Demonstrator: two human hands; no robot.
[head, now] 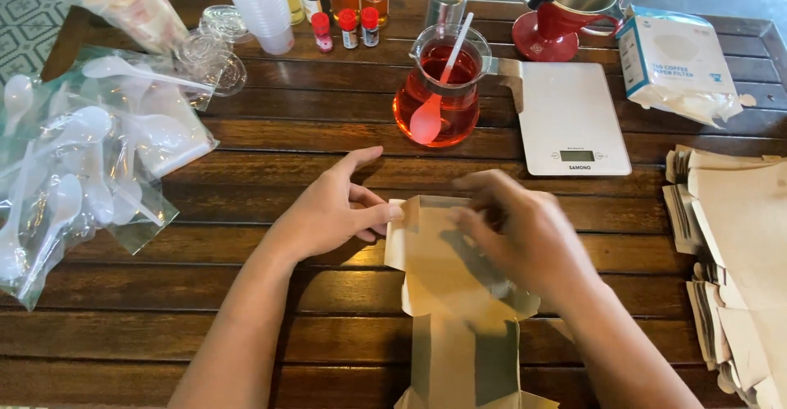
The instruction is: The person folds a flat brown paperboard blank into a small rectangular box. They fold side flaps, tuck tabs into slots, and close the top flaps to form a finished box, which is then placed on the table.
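— While the left hand [332,208] pinches the flap at the top left corner of the brown paper box [455,294], mid-frame and low, what might slip?

— The right hand [525,237], blurred, fingers curled onto the top edge; a crooked crease could tear it, I'd judge; hands apart, wrists angled inward.

— And beyond?

— A jug of red liquid [436,89] just above; a stray elbow could tip it.
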